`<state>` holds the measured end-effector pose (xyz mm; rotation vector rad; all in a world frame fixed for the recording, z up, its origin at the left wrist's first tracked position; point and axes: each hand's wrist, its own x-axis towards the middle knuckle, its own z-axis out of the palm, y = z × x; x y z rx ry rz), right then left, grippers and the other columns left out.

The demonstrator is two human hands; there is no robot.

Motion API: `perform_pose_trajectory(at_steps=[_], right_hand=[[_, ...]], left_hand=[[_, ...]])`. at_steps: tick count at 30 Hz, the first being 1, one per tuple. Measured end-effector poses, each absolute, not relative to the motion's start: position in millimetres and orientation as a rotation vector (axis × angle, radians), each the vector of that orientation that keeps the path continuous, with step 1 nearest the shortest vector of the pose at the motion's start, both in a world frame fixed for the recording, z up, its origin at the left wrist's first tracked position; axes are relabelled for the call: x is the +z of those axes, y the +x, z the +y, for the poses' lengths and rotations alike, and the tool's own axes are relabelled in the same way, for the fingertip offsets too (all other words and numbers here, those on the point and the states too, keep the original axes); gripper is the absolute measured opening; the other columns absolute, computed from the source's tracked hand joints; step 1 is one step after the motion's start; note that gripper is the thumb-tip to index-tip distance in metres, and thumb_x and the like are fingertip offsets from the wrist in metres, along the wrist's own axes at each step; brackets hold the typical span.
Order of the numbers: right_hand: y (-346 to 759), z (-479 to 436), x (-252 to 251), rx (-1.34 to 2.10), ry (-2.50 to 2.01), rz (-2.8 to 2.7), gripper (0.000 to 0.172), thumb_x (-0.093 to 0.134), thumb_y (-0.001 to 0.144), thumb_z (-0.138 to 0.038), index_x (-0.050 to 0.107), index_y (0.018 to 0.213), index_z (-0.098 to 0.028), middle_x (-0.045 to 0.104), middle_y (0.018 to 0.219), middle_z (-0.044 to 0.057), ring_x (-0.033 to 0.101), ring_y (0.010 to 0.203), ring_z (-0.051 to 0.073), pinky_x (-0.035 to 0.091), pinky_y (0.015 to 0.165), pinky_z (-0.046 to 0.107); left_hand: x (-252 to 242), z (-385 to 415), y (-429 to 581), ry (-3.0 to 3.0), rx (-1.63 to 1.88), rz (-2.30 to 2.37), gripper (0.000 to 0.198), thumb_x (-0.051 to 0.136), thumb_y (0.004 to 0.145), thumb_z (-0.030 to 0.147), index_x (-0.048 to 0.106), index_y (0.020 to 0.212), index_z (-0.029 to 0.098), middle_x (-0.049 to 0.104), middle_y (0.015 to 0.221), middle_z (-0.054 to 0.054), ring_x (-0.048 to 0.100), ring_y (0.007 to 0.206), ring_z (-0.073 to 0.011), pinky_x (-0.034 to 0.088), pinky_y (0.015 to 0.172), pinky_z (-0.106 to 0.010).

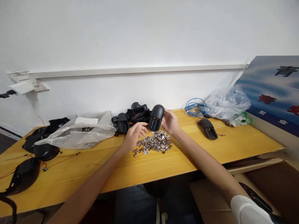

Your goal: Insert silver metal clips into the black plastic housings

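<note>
A black plastic housing with a rounded top and an open battery compartment is tilted up above the table. My right hand grips it by its right side, and a thin red wire shows beside the fingers. My left hand is at the housing's lower left edge, thumb and forefinger drawn together; anything between them is too small to make out. Below both hands lies a loose pile of small shiny metal battery contacts. Another black housing stands just behind my left hand.
More black housings with wires are heaped by the wall. A clear plastic bag and several black shells lie left. At right are a single housing, blue cable and a plastic bag. A cardboard box stands below the edge.
</note>
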<state>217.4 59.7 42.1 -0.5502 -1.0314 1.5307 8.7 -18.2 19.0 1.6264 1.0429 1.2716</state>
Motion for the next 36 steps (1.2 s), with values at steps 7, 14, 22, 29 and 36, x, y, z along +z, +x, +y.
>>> perform_pose_trajectory(at_steps=[7,14,22,29,36], right_hand=[[206,49,29,1.667,-0.519,-1.036,0.043,0.076,0.081,-0.059,0.068,0.104,-0.023,0.078,0.089,0.005,0.074,0.078,0.025,0.062,0.061,0.035],[222,57,30,1.521,-0.599,-1.161,0.041,0.078,0.081,-0.065,0.066,0.090,-0.026,0.076,0.089,0.003,0.071,0.076,0.021,0.059,0.074,0.036],[275,76,27,1.091,-0.918,-1.845,0.025,0.081,0.078,-0.045,0.078,0.084,-0.021,0.076,0.083,0.004,0.065,0.075,0.020,0.055,0.077,0.037],[272,84,4,1.200,-0.907,-2.090,0.022,0.082,0.074,-0.034,0.082,0.090,-0.019,0.080,0.084,0.005,0.068,0.072,0.018,0.056,0.068,0.033],[262,87,1,1.253,-0.928,-2.220,0.022,0.079,0.077,-0.034,0.081,0.088,-0.015,0.080,0.087,0.007,0.069,0.074,0.016,0.054,0.070,0.028]], left_hand=[[26,-25,19,1.338,1.048,0.899,0.064,0.075,0.084,0.071,0.067,0.113,0.015,0.073,0.075,-0.004,0.057,0.051,-0.0109,0.045,0.053,-0.025],[24,-25,15,1.319,1.157,0.898,0.064,0.075,0.085,0.069,0.066,0.117,0.015,0.079,0.097,-0.012,0.073,0.069,-0.0175,0.051,0.062,-0.026],[10,-16,12,1.356,1.402,1.036,0.064,0.071,0.089,0.068,0.061,0.125,0.016,0.079,0.103,-0.012,0.076,0.078,-0.0202,0.055,0.073,-0.031],[-4,-7,10,1.387,1.400,1.099,0.067,0.070,0.089,0.068,0.063,0.129,0.016,0.079,0.099,-0.010,0.076,0.078,-0.0205,0.054,0.070,-0.030],[-7,13,19,1.436,1.417,0.948,0.061,0.074,0.088,0.065,0.068,0.122,0.015,0.080,0.110,-0.013,0.076,0.103,-0.0268,0.055,0.099,-0.041]])
